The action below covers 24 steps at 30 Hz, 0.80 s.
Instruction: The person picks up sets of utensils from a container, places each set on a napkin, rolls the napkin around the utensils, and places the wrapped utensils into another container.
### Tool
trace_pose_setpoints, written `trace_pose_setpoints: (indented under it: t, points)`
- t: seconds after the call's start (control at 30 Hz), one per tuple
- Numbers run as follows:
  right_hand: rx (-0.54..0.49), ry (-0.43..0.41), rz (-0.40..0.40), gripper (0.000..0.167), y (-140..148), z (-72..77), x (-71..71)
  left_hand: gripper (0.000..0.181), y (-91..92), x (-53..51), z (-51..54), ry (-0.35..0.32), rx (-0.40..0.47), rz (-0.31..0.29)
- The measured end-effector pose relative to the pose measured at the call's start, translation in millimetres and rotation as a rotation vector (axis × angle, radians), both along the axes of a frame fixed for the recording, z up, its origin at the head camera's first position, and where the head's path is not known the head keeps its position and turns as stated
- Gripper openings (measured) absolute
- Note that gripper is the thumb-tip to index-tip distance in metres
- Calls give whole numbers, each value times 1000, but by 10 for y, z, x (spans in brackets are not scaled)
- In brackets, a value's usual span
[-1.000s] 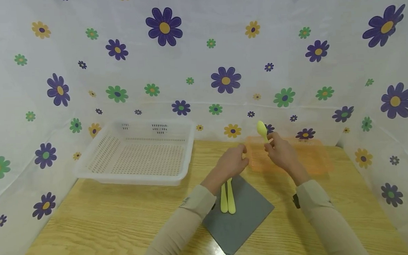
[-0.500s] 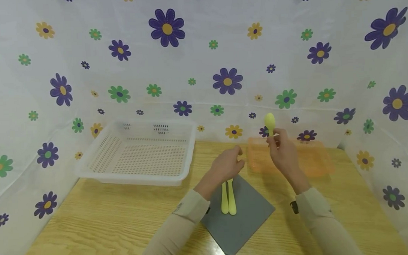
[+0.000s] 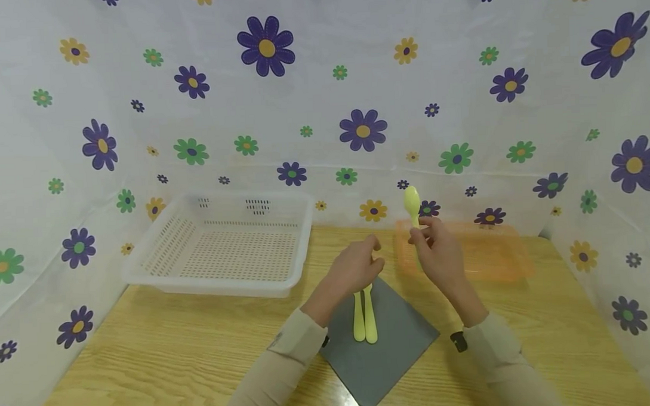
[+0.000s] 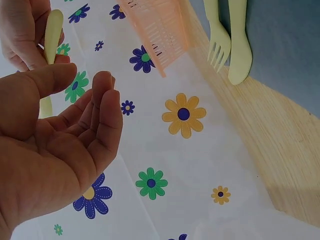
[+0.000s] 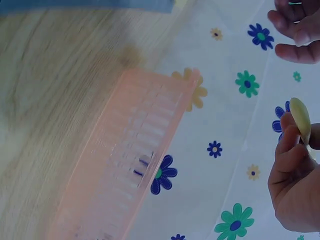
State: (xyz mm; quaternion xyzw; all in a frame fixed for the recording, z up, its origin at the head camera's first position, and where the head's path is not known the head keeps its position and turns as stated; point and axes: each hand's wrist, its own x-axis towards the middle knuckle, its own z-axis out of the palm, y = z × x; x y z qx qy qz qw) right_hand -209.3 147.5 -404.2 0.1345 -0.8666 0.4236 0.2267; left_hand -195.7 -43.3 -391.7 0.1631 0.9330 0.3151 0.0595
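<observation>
My right hand (image 3: 442, 255) pinches a pale yellow spoon (image 3: 412, 201) by its handle, bowl upward, in front of the orange basket. My left hand (image 3: 354, 266) is raised above the far corner of a dark grey square mat (image 3: 394, 338), fingers loosely bent with nothing in them; the left wrist view shows its palm. On the mat lie a yellow fork (image 4: 218, 42) and a yellow knife (image 4: 240, 52) side by side. In the head view their upper ends are partly hidden by my left hand. The right wrist view catches the spoon (image 5: 300, 119) between my thumb and fingers.
A white perforated basket (image 3: 226, 287) stands at the back left of the wooden table (image 3: 190, 351). The translucent orange basket (image 3: 499, 256) is at the back right, partly behind my right hand. A white flowered sheet (image 3: 310, 78) encloses the back and sides.
My right hand moved the spoon right and up, then back left and slightly lower. My left hand drifted a little left. The knife and fork stayed on the mat.
</observation>
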Motion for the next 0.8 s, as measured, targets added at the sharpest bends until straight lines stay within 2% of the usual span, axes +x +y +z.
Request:
trace_pose_setpoints:
  t: [0.3, 0.63, 0.8]
  points:
    - [-107, -156, 115, 21, -105, -45, 134, 28, -97, 91, -62, 65, 1, -15]
    - [-19, -371, 235, 21, -179, -169, 268, 28, -250, 218, -190, 68, 10, 10]
    - [-9, -434, 271, 17, -189, -212, 327, 30, -320, 296, -220, 52, 8, 40]
